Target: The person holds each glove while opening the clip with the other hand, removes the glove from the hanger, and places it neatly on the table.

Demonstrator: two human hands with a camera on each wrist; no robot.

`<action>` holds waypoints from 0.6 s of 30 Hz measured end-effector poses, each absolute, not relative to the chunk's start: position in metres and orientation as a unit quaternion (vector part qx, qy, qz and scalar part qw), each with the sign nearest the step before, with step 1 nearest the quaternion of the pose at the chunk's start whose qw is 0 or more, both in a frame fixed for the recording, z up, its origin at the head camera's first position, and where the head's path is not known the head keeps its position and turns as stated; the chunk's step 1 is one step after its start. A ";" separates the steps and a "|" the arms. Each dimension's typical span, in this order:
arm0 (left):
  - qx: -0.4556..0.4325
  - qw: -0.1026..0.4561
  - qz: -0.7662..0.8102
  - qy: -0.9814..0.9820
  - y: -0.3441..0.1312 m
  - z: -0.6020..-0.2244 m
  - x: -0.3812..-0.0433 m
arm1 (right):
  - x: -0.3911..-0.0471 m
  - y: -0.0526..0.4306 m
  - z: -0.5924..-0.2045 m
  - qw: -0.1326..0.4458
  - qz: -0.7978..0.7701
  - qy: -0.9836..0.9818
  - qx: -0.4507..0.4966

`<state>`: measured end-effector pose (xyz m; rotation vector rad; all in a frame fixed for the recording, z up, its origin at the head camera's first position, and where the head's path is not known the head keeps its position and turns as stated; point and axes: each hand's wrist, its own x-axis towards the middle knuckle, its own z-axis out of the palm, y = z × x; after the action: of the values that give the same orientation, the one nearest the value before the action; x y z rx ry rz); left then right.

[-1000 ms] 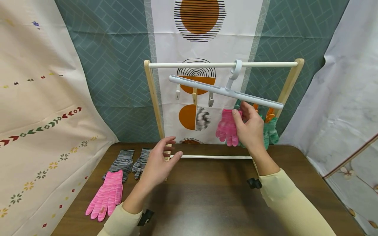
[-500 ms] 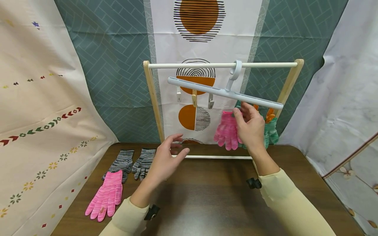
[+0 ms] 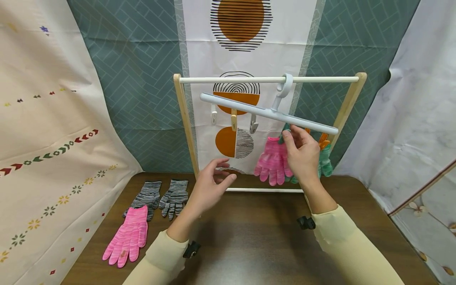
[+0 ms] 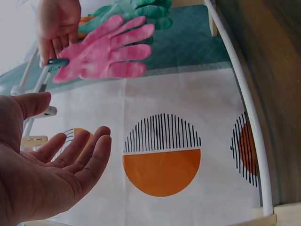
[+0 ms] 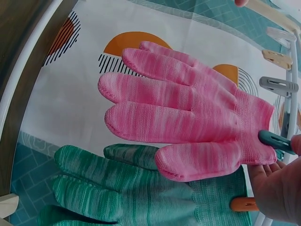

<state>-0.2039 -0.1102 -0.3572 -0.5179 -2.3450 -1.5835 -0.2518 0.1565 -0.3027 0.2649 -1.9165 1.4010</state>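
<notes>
A pink glove hangs fingers down from a dark green clothespin clipped on its cuff. My right hand pinches that clothespin, its thumb on the near side; the fingers are partly hidden behind the cuff. Beside it hangs a green glove with an orange clothespin on its cuff. The clothespins hang under a pale hanger, which slopes down to the right. My left hand is in the air left of the pink glove, fingers loosely bent, holding nothing.
The hanger hooks over the white bar of a wooden-sided rack. A white clothespin, a beige clothespin and a grey clothespin hang at its left. Another pink glove and two grey striped gloves lie on the table.
My left hand has moved right and slightly up. The pink glove has shifted a little down and left, and the hanger has swung slightly. My right hand stays almost in place.
</notes>
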 end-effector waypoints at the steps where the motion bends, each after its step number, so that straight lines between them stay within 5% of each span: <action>1: -0.180 0.132 -0.548 -0.806 -0.109 -0.358 -0.205 | -0.252 0.157 -0.303 0.368 0.546 -0.746 0.102; 18: -0.221 0.105 -0.584 -0.774 -0.082 -0.357 -0.224 | -0.244 0.155 -0.299 0.358 0.563 -0.738 0.103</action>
<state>-0.2242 -0.0817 -0.3567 -0.6520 -2.2824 -1.7209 -0.2442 0.1553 -0.2994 0.2657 -1.9051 1.4518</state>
